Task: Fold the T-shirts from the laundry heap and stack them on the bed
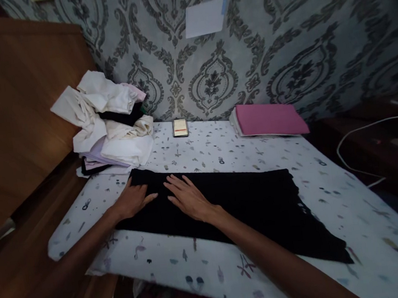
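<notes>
A long black garment (249, 205) lies flat across a white, patterned cloth-covered table (199, 151), its wider, ragged-looking edge toward the right. On the garment's narrow left end rests my left hand (133, 200), thumb out to the side and fingertips near the upper corner. My right hand (190, 200) lies palm down on the black fabric just right of it, fingers spread. A gap of black cloth separates the two hands, and neither one grips anything.
Piled white, lilac and black clothes (109, 126) stand at the back left beside a wooden panel (26, 102). Near the wall are a small framed card (180, 128) and a pink folder (270, 119). A white cable (350, 137) curves at the right.
</notes>
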### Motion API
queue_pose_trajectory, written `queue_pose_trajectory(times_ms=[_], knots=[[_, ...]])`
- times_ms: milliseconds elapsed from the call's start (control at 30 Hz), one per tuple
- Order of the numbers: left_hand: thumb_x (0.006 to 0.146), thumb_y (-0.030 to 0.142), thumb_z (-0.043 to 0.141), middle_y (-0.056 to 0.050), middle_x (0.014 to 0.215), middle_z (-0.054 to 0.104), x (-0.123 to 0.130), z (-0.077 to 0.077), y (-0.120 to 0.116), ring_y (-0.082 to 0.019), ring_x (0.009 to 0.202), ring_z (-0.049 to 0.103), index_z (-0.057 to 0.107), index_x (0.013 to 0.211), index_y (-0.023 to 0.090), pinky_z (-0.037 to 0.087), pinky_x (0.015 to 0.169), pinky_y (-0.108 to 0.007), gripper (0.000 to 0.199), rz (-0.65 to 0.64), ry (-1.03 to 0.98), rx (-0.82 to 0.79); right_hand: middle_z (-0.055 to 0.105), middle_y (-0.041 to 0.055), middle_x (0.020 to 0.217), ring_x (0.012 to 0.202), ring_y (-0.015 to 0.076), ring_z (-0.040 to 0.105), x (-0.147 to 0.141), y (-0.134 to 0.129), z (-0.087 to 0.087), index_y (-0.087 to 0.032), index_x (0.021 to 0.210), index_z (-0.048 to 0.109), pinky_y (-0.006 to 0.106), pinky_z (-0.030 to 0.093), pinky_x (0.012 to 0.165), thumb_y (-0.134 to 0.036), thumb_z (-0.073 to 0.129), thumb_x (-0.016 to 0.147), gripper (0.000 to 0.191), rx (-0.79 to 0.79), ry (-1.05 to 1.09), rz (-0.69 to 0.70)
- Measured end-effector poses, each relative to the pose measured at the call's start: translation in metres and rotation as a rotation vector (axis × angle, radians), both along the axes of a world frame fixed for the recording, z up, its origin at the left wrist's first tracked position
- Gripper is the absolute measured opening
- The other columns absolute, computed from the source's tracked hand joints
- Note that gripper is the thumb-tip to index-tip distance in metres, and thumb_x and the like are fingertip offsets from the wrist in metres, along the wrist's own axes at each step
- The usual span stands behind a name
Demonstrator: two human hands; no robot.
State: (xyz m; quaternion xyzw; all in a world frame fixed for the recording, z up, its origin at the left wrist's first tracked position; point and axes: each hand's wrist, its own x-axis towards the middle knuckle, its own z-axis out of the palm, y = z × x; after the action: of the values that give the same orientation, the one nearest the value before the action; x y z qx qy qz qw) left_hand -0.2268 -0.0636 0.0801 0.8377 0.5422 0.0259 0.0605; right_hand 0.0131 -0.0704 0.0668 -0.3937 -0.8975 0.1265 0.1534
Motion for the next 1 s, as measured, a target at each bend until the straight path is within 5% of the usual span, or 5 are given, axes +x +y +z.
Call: queue_pose_trajectory(times_ms=[300, 533, 700, 900, 1000], knots=[[0.095, 0.067, 0.033, -0.019, 0.105, 0.073, -0.015, -0.008, -0.002, -0.037, 0.126, 0.054, 0.065, 0.095, 0.015, 0.023, 0.114, -0.06, 0.061, 0.032, 0.086, 0.059, 0.029, 0.015, 0.161, 0.152, 0.026, 0.018, -0.025, 0.004, 0.012, -0.012, 0.149, 0.042, 0.055, 0.017, 0.123, -0.033, 0.046, 0.101, 0.053, -0.055, -0.051, 0.047], [0.095, 0.064, 0.032, -0.018, 0.144, 0.054, -0.037, -0.017, 0.001, -0.031, 0.144, 0.035, 0.061, 0.119, 0.015, 0.03, 0.115, -0.05, 0.061, 0.103, -0.201, 0.117, 0.035, 0.0153, 0.159, 0.152, 0.0229, 0.02, -0.059, 0.01, 0.015, -0.01, 0.148, 0.042, 0.049, 0.014, 0.125, -0.035, 0.045, 0.102, 0.053, -0.035, -0.057, 0.137], [0.089, 0.055, 0.043, -0.011, 0.103, 0.07, -0.039, -0.009, 0.023, -0.026, 0.103, 0.06, 0.068, 0.091, 0.018, 0.044, 0.097, -0.039, 0.044, 0.256, -0.405, 0.143, 0.04, 0.0148, 0.157, 0.149, 0.022, 0.028, -0.072, 0.014, 0.005, -0.013, 0.145, 0.046, 0.047, 0.022, 0.123, -0.03, 0.046, 0.101, 0.047, -0.008, 0.017, 0.241], [0.073, 0.043, 0.06, 0.001, 0.06, 0.054, -0.026, 0.007, 0.024, -0.018, 0.066, 0.052, 0.054, 0.062, 0.021, 0.042, 0.067, -0.03, 0.026, 0.409, -0.574, 0.102, 0.051, 0.0169, 0.147, 0.14, 0.0236, 0.043, -0.056, 0.009, 0.002, -0.013, 0.135, 0.056, 0.044, 0.038, 0.114, -0.02, 0.052, 0.097, 0.038, 0.047, 0.123, 0.185], [0.069, 0.038, 0.065, 0.003, 0.059, 0.054, -0.015, 0.016, 0.018, -0.016, 0.064, 0.052, 0.056, 0.065, 0.02, 0.045, 0.062, -0.027, 0.021, 0.477, -0.948, -0.048, 0.056, 0.0188, 0.14, 0.131, 0.0264, 0.05, -0.047, 0.004, 0.007, -0.012, 0.132, 0.058, 0.045, 0.044, 0.106, -0.015, 0.051, 0.096, 0.036, 0.072, 0.151, 0.073]])
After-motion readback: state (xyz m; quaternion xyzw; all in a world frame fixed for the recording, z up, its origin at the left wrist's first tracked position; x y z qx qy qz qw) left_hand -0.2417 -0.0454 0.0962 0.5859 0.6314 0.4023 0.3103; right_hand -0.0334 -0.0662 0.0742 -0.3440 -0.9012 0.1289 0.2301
